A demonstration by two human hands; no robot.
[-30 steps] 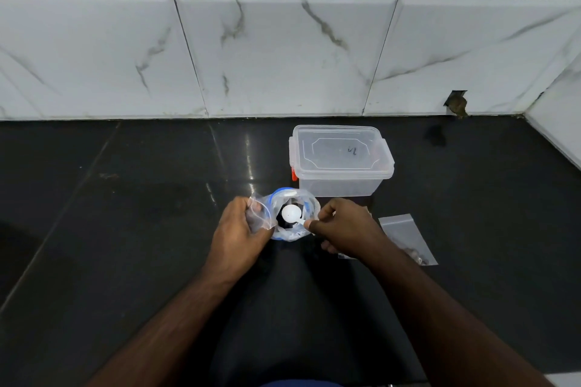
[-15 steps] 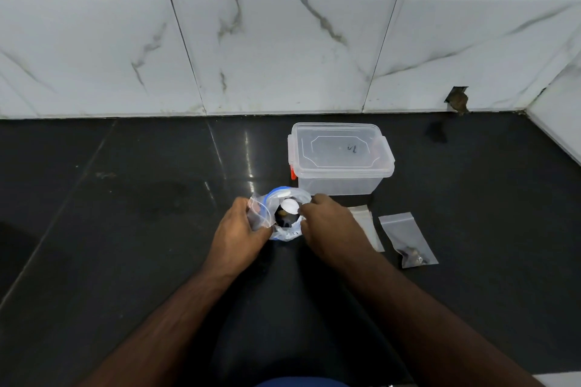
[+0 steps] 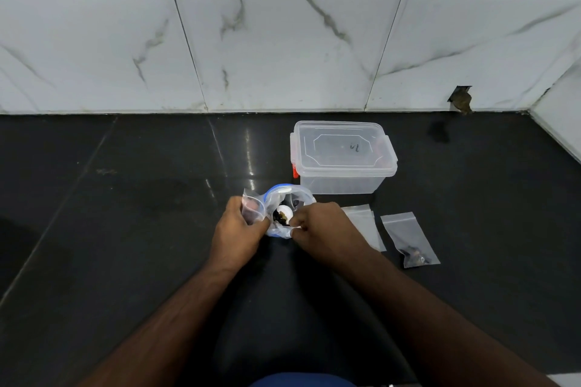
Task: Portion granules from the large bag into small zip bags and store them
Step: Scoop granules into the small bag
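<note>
1. Large bag (image 3: pixel 303 198): clear, blue rim, mouth open, upright on bench.
2. Spoon (image 3: pixel 284 213): white, inside the bag mouth, carrying dark granules.
3. Small bag (image 3: pixel 251 209): clear, held just left of large bag.
4. Filled bag (image 3: pixel 408 239): flat, right, granules at bottom.
5. Box (image 3: pixel 342 157): clear, lidded, behind.

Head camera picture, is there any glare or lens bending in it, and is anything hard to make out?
Head view: bright glare streaks on the glossy black counter left of the box; wide-angle bending curves the wall tiles; the scoop and granules inside the large bag look small and soft.
</note>
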